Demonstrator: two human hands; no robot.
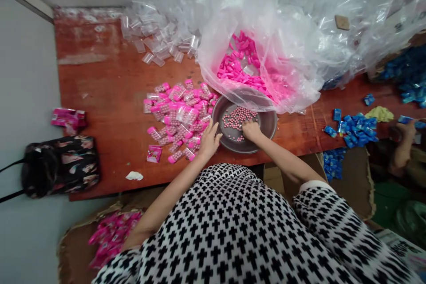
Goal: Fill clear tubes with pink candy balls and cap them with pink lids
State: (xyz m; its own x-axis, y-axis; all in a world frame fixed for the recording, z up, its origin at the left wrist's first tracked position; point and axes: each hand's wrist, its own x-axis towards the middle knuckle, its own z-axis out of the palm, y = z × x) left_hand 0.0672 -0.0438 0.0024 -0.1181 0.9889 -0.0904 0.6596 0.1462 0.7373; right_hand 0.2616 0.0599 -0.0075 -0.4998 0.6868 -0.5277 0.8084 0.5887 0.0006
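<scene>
A grey metal bowl holds a loose layer of small pink balls. Inside it, my right hand reaches down among the balls with curled fingers; the fingertips and whatever they pinch are hidden. My left hand rests at the bowl's left rim, its fingers stretched out and slightly apart, with nothing visible in it. Just left of that hand lies a heap of clear bottles with pink caps, filled with pink balls. Behind the bowl, an open plastic bag contains loose pink caps.
Clear empty tubes lie at the back under large plastic bags. Blue packets are piled at right, near another person's hand. A flowered bag sits at the left edge. Below is a box of pink packets.
</scene>
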